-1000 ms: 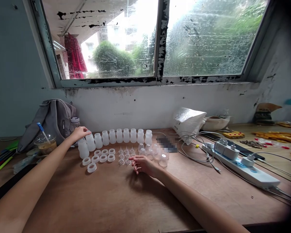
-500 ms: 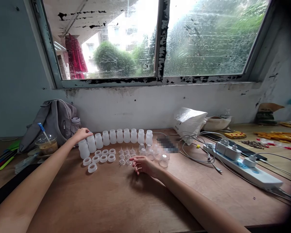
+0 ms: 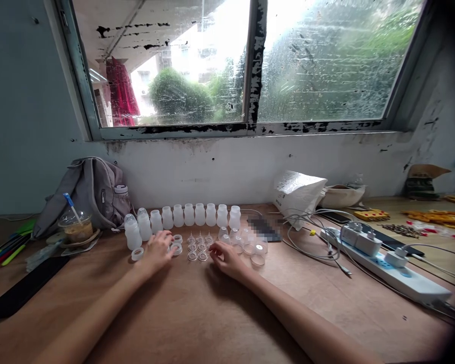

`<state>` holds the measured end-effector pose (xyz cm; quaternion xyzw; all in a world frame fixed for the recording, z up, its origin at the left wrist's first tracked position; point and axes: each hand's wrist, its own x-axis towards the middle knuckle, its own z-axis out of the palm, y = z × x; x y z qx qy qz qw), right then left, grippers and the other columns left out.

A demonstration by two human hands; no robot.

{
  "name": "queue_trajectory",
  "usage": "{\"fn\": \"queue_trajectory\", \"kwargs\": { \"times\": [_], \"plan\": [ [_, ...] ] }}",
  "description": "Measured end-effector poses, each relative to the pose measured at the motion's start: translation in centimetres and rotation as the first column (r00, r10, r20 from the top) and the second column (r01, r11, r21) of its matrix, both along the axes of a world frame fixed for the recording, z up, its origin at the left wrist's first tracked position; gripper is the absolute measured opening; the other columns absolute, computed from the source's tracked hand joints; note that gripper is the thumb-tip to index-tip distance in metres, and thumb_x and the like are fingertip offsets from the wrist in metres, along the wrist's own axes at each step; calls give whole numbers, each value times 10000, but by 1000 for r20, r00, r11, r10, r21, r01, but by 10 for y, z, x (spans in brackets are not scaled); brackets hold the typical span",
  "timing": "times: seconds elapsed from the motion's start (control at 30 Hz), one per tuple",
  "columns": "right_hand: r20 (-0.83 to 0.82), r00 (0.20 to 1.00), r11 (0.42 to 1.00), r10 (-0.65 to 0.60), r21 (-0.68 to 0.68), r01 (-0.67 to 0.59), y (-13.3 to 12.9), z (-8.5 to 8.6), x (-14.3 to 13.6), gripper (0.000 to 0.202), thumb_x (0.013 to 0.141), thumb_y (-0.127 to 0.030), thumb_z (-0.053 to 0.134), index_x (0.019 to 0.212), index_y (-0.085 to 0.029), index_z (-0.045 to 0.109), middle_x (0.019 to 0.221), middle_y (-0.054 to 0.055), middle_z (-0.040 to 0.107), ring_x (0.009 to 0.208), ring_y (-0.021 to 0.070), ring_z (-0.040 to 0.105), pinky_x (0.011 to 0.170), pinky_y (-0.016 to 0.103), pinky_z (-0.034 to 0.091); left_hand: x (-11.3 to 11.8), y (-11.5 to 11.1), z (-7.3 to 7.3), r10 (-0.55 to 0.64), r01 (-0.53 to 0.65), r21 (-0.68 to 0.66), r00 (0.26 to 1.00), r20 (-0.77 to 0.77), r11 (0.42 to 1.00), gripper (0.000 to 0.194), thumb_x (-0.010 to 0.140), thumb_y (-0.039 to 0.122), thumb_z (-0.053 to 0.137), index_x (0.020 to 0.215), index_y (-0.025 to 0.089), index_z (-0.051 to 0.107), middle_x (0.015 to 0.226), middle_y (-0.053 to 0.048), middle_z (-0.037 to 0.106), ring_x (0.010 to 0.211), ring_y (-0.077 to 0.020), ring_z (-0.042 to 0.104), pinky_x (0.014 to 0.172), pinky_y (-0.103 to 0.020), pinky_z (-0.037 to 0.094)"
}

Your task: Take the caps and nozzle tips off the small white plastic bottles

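Desk-top rings (image 3: 177, 247) lie under the left hand (image 3: 157, 251), apparently released, fingers spread.

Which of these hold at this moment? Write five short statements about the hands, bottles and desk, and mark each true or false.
1. The left hand lies over the white rings in front of the bottle row. True.
2. The right hand grips a bottle. False: it rests on the desk beside the small clear cones.
3. A grey backpack stands left of the bottles. True.
4. The power strip lies at the left end of the desk. False: it lies on the right.
5. The bottles lie tipped over. False: they stand upright.
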<state>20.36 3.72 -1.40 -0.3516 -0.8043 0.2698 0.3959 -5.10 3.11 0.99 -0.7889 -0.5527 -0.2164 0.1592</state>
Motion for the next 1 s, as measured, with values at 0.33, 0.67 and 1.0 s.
{"fn": "queue_trajectory", "kwargs": {
  "times": [0.33,0.67,1.0],
  "plan": [
    [408,913,970,29,208,-123,-10,-8,-5,352,805,-322,454,1139,-225,506,1183,107,460,1102,225,417,921,368,338,25,-16,-33,-123,123,10,984,131,992,138,803,279,425,835,192,527,1034,-62,535,1002,-222,455,827,-362,389],
    [363,869,876,336,219,-430,-40,5,-17,262,746,-204,503,979,-243,617,1014,44,562,901,161,528,858,305,361,29,-38,-16,-437,425,106,863,254,899,267,777,308,494,1014,201,435,950,-55,550,884,-187,522,782,-339,425],
    [1,998,961,60,271,-58,-33,6,-5,100,745,-191,450,675,-192,521,732,47,490,652,145,462,596,266,400,36,-50,-2,-517,554,-140,825,228,821,315,767,348,494,1031,176,486,957,-79,566,873,-200,508,796,-339,395]
  ]
}}
